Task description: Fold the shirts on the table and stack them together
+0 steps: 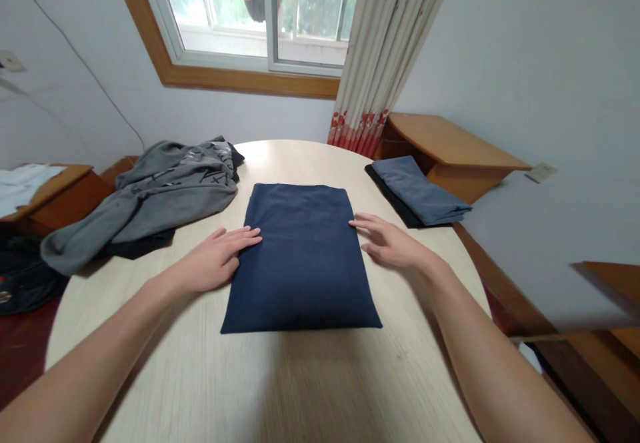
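Note:
A navy blue garment (303, 263), folded into a flat, roughly rectangular shape, lies in the middle of the round table (320, 389). Its exact kind cannot be told from the folded cloth. My left hand (217, 256) rests along its left edge, fingers stretched out and their tips on the fabric. At the right edge is my right hand (387, 238), fingers apart, with the index fingertip touching the cloth's side. Neither hand grips anything.
A rumpled grey sweatshirt (165, 189) lies on the table's left, with black cloth (143, 244) under it. Folded blue-grey and black clothes (423, 189) sit at the back right. Beyond stand a wooden cabinet (450, 137), a curtain (383, 49) and a window.

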### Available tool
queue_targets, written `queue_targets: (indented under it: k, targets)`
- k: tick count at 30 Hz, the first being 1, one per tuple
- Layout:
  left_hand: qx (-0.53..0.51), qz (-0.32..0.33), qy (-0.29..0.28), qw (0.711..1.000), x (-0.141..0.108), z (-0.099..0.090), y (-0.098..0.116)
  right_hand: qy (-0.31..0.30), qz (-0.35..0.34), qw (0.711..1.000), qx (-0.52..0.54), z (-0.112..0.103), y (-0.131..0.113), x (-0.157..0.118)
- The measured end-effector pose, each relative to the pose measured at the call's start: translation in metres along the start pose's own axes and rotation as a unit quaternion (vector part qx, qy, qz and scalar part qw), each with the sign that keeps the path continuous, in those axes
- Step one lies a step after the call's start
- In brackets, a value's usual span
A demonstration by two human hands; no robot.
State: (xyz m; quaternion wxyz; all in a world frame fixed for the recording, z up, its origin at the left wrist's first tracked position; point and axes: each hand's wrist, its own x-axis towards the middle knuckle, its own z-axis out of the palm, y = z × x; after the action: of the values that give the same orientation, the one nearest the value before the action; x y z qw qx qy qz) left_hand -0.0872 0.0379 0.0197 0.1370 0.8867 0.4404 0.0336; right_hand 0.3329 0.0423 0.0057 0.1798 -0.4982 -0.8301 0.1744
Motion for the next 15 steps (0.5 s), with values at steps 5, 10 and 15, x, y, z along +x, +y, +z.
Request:
queue_targets:
  k: [5,10,15]
  targets:
    - [-0.034,0.068,-0.005,0.997,-0.009,-0.007,-0.016,-0.105,-0.054,0.993,0.007,0.002,-0.029,-0.003]
    - [-0.043,0.107,-0.023,0.993,-0.008,-0.008,-0.011,-0.092,-0.069,0.993,-0.004,0.003,-0.037,0.000]
    - [-0.116,0.109,0.005,0.987,-0.003,-0.007,-0.014,-0.035,-0.095,0.993,0.061,-0.007,-0.044,0.003]
